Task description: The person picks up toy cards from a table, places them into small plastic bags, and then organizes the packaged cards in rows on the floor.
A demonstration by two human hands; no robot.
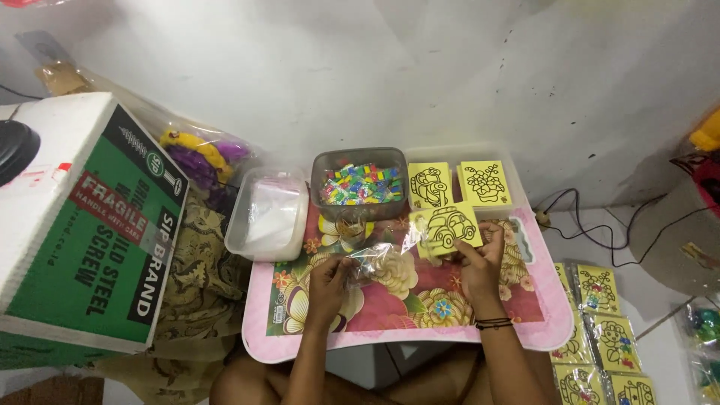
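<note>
My left hand [330, 279] pinches one end of a clear plastic sleeve [379, 257] over a small pink table [525, 330] with a flower pattern. My right hand [480, 264], with a dark band on its wrist, holds a yellow card with a car drawn on it [446, 227]. The card's left edge sits at the sleeve's open mouth. Two stacks of similar yellow cards stand behind it: one with a car picture [429, 185] and one with a flower picture [484, 183].
A grey tub of small colourful pieces [360, 184] and a clear lidded box [268, 214] stand at the table's back. A large green and white cardboard box [82, 225] is at the left. Bagged yellow cards [600, 330] lie on the floor at the right, near black cables [592, 225].
</note>
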